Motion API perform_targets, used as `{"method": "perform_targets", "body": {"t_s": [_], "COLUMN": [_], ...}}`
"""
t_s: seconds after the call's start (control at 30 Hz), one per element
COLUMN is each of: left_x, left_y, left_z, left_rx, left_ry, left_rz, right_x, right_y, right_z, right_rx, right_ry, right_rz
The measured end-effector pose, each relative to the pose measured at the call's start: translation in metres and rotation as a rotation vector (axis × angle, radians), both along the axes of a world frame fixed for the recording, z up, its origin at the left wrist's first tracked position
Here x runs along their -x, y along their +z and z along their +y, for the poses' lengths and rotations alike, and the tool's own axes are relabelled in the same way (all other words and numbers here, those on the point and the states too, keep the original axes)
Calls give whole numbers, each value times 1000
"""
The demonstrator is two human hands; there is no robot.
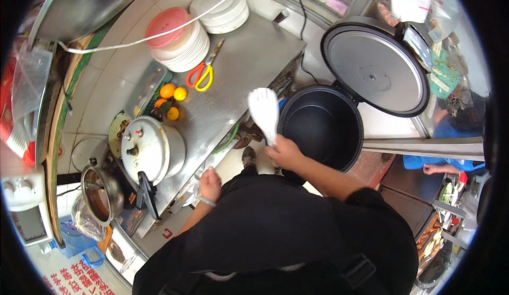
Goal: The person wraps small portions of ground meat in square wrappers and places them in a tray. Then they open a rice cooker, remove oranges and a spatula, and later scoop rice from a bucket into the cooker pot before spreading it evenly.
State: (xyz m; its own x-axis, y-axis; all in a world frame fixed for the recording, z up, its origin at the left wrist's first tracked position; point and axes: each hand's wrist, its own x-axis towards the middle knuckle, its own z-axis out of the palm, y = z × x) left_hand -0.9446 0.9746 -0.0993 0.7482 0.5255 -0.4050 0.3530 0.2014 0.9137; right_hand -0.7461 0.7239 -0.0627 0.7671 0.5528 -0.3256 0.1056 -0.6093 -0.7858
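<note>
Right hand [286, 153] clamped on white paddle [263, 112] by handle; left hand [210, 185] apart from it, fingers curled, near counter [249, 64] edge, can't tell if gripping anything. Paddle just left of open black cooker [321, 130], head pointing away from body. Lid [366, 75] tipped back. On counter: pressure pot [172, 149], oranges [167, 91], scissors [203, 78], plate stacks [228, 23] farther off.

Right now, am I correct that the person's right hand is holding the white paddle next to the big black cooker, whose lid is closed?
Not quite: the lid is open, tipped back on its hinge, as the head view shows. The right hand is indeed holding the white paddle next to the big black cooker.
</note>
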Motion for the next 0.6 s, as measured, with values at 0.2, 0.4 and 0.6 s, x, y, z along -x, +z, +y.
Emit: {"method": "perform_targets", "body": {"t_s": [0.2,0.4,0.6], "left_x": [-8,0,-38], "left_y": [-15,0,-2], "left_z": [-7,6,9], "left_rx": [-257,-128,-35], "left_ry": [-163,-102,-168], "left_rz": [-9,-110,-94], "right_x": [-13,-20,9], "right_y": [-17,-34,-45], "right_z": [181,225,35], "right_rx": [-70,-85,-340], "right_ry": [78,-22,-152], "right_rz": [59,-51,-325]}}
